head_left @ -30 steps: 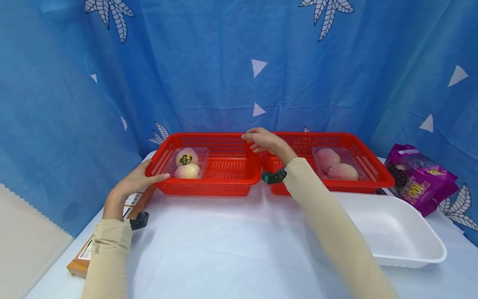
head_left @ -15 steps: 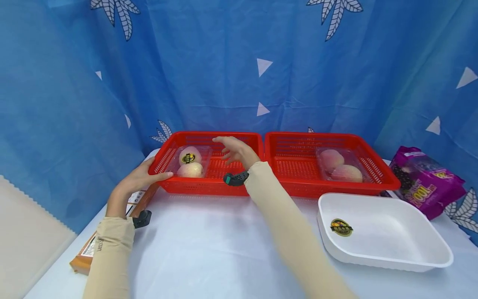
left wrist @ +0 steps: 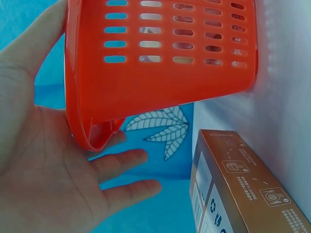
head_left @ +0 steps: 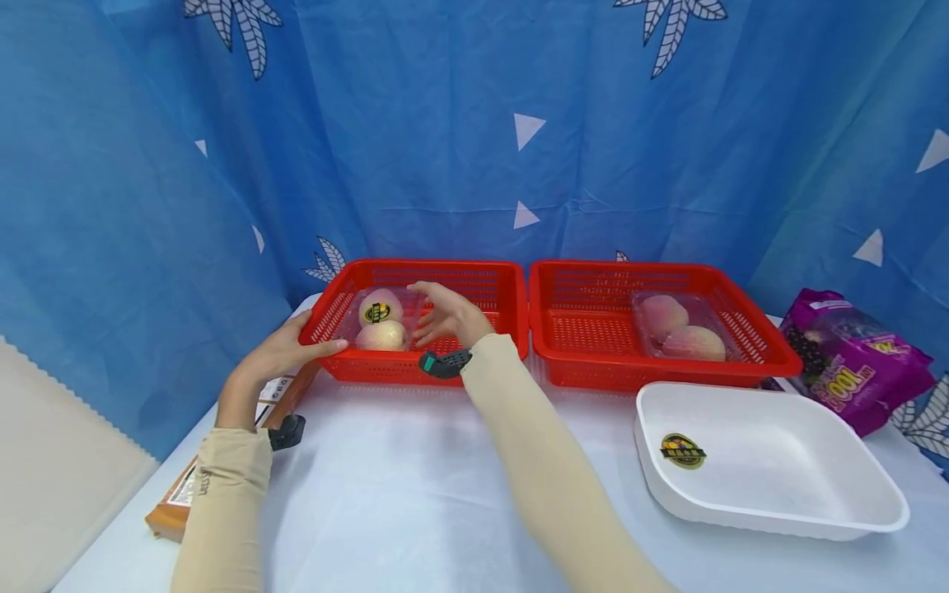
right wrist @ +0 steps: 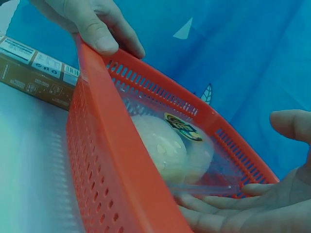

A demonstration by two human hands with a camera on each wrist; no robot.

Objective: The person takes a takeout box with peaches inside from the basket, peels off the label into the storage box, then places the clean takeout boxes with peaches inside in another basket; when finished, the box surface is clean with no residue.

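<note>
In the head view my left hand point(head_left: 278, 356) holds the outer end of the left red plastic basket point(head_left: 474, 362), thumb over the front rim. The left wrist view shows the basket's rim between thumb and fingers. Inside that basket lies a clear plastic pack point(right wrist: 228, 179) of two pale pink peaches point(head_left: 381, 336), one bearing a black and yellow sticker. My right hand point(head_left: 451, 315) reaches into the basket from the right, thumb and fingers spread. In the right wrist view its fingertips point(right wrist: 187, 200) are right at the pack's near edge, with nothing gripped.
A second red basket point(head_left: 593, 371) with another two-peach pack point(head_left: 685, 329) stands to the right. Before it sits a white tray point(head_left: 771, 461) with a sticker. A purple bag point(head_left: 853, 362) lies far right, and a brown box point(left wrist: 248, 179) lies under my left forearm. A blue curtain hangs behind.
My right hand has moved left from between the two baskets, down into the left basket beside the peach pack. The left hand stays on the basket's end. The view has shifted slightly.
</note>
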